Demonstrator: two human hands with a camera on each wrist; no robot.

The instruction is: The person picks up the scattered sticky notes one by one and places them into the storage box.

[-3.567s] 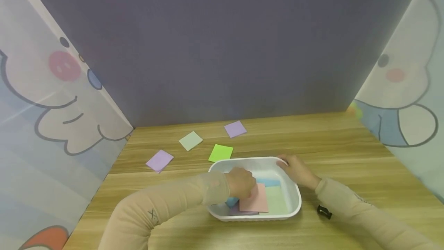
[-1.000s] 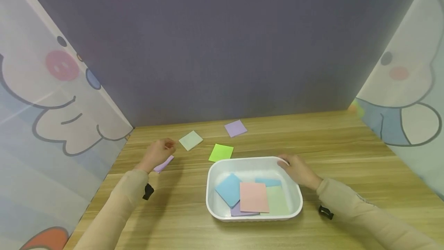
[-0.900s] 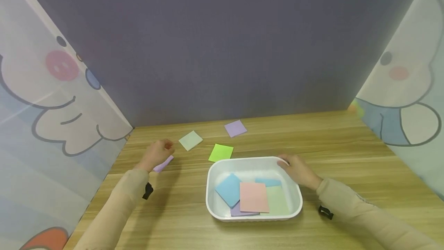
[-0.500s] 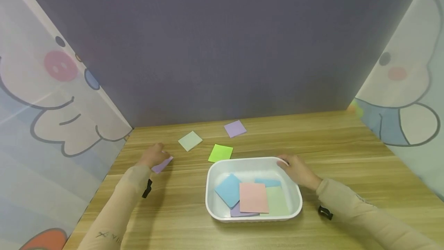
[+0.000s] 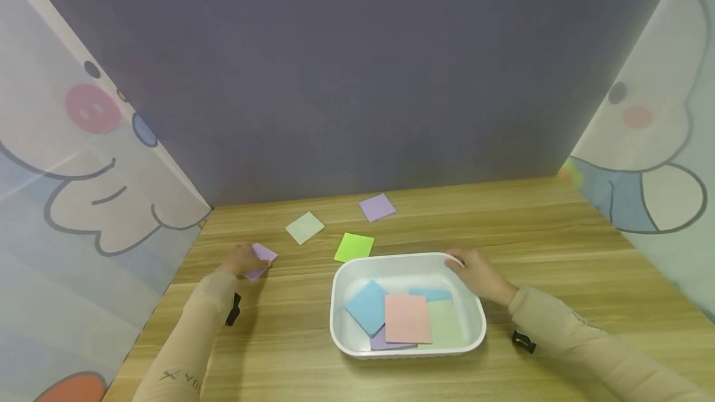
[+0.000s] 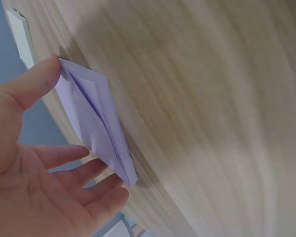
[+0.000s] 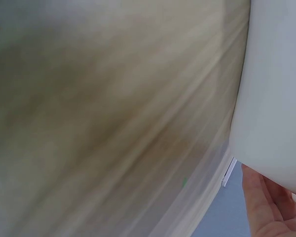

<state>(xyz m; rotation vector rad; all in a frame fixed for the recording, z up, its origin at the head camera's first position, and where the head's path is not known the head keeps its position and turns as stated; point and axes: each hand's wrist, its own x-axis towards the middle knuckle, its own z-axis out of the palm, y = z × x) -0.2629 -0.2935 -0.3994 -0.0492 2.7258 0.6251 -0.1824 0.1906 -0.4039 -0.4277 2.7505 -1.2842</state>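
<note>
The left grip [image 5: 242, 260] is pinching a purple pad [image 6: 89, 116] left of the tray [image 5: 399, 270] the right grip [image 5: 480, 273] is holding.

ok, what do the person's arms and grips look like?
Both in beige: left sleeve with dark letter-like marks, too small to read; right sleeve with a fainter mark. A small black piece shows beside each sleeve's end. Left grip and right grip are ungloved. No cables in sight.
</note>
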